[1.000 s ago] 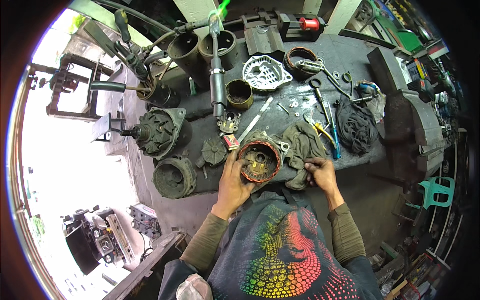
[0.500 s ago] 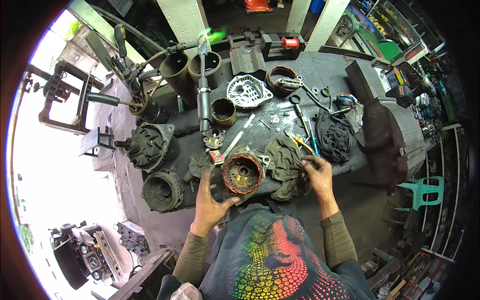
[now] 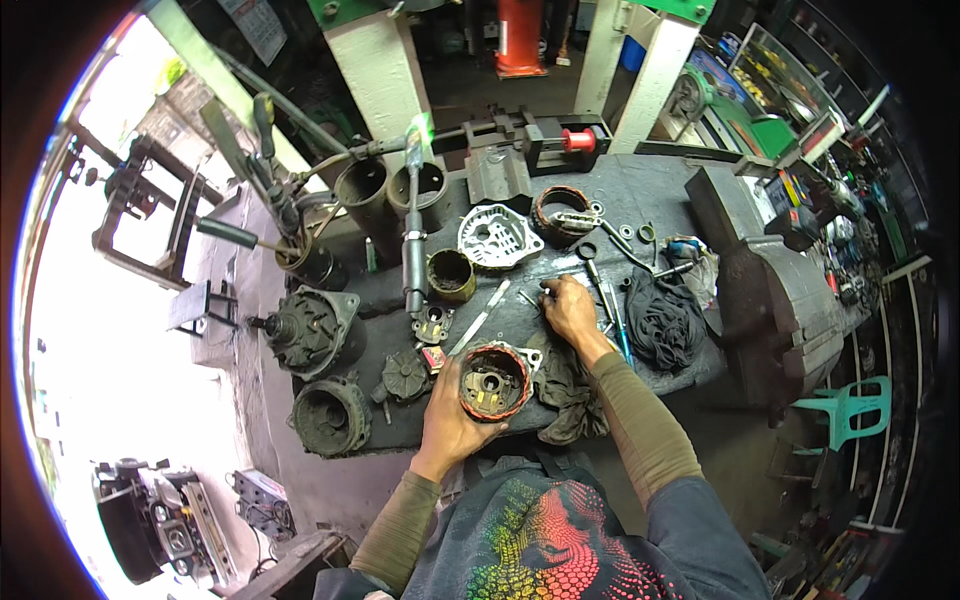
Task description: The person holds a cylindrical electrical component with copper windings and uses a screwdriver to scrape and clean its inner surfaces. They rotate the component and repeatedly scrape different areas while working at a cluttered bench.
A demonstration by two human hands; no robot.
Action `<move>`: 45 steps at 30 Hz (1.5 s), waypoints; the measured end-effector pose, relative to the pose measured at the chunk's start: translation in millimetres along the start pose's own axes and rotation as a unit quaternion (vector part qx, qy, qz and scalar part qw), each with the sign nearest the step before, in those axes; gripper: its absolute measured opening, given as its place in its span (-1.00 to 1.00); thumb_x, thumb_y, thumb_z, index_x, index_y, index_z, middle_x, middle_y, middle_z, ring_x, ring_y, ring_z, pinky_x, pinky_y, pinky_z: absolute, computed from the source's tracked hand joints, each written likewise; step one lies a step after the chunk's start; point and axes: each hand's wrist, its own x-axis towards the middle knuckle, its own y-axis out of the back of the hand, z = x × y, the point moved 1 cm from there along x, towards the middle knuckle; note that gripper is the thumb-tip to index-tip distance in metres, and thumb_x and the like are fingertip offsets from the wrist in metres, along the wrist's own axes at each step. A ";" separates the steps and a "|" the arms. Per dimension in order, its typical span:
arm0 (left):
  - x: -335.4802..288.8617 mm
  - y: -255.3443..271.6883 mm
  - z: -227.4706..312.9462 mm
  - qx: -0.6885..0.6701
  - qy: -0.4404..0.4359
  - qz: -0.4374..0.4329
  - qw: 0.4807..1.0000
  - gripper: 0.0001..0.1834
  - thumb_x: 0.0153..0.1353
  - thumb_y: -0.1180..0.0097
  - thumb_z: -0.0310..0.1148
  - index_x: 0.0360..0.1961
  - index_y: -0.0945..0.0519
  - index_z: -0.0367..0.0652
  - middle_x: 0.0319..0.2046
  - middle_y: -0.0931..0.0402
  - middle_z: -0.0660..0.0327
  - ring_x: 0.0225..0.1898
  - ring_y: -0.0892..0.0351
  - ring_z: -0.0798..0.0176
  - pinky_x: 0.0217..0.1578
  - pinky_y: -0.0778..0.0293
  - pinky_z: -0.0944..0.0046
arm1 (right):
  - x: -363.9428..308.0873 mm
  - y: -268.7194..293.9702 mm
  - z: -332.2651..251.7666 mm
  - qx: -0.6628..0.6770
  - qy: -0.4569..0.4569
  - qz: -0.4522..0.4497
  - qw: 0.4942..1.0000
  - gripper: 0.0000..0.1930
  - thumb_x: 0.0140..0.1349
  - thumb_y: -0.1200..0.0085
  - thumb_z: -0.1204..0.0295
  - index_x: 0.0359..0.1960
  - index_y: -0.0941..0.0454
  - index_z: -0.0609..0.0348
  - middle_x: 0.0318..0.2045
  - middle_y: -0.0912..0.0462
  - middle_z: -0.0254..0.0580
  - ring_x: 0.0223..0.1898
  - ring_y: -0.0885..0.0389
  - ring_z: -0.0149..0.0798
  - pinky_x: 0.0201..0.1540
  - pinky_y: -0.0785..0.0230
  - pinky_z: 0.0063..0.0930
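My left hand (image 3: 450, 425) is wrapped round the left side of an alternator housing (image 3: 494, 382) with a ring of copper windings, at the bench's near edge. My right hand (image 3: 572, 312) reaches over the middle of the bench, its fingers closed in a pinch among small metal parts; what they hold, if anything, is too small to make out. A crumpled dark rag (image 3: 570, 402) lies right of the housing, below my right forearm. Left of the housing are a small red box (image 3: 433, 359) and a round dark part (image 3: 406, 375). A flat pale strip (image 3: 487, 317) lies beyond it.
Larger alternator parts (image 3: 318, 330) stand at the left. Behind are a silver slotted cover (image 3: 498, 238), metal cylinders (image 3: 362, 193) and a hanging soldering iron (image 3: 413, 270). A black cloth (image 3: 668, 325) and long-handled tools (image 3: 612, 300) lie right; a bulky metal block (image 3: 785, 300) stands beyond.
My right hand has left the rag and moved up and left to the small parts. My left hand has closed round the housing's side. The view has shifted, so the bench sits lower.
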 end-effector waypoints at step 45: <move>-20.7 -28.2 -8.4 0.006 -0.029 0.084 0.996 0.22 -0.16 -0.59 -0.40 0.60 -0.24 -0.25 0.49 -0.29 -0.30 0.56 -0.21 -0.41 0.61 -0.13 -0.26 | -119.0 -0.7 -126.4 0.002 0.210 -0.248 0.946 -0.85 0.01 -0.27 0.55 -0.42 -0.73 0.44 -0.36 -0.75 0.36 -0.23 -0.80 0.36 -0.11 -0.67 0.15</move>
